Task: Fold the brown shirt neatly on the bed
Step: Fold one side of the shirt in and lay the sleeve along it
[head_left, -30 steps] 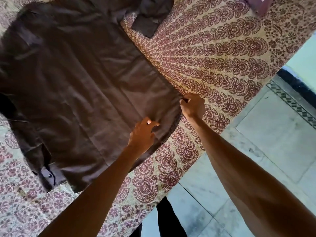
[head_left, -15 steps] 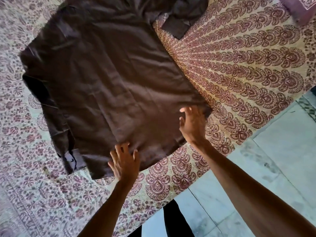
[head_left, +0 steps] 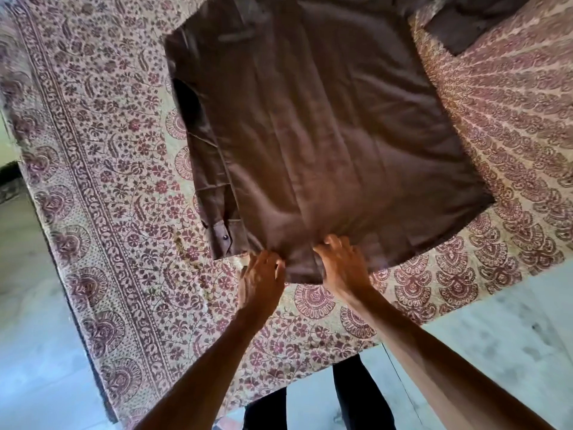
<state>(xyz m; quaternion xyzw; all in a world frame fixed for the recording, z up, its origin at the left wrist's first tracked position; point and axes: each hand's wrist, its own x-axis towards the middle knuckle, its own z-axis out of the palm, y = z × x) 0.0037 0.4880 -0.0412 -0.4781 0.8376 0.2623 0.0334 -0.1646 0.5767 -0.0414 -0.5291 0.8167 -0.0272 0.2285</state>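
Observation:
The brown shirt (head_left: 325, 128) lies spread flat, back side up, on the patterned bed (head_left: 124, 181). One sleeve is folded along its left side, with a buttoned cuff (head_left: 224, 238) near the hem. The other sleeve lies at the top right. My left hand (head_left: 262, 274) and my right hand (head_left: 341, 265) sit close together at the hem's near left corner. Both hands' fingers pinch the hem edge there, and the cloth puckers between them.
The bed's corner points toward me, with its edges running off to both sides. Pale tiled floor (head_left: 496, 330) lies right and left of it. My dark trouser legs (head_left: 356, 398) stand against the bed's near edge.
Both hands have moved left along the hem and come together at its near left corner, going from open over the cloth to gripping it. The view has shifted left.

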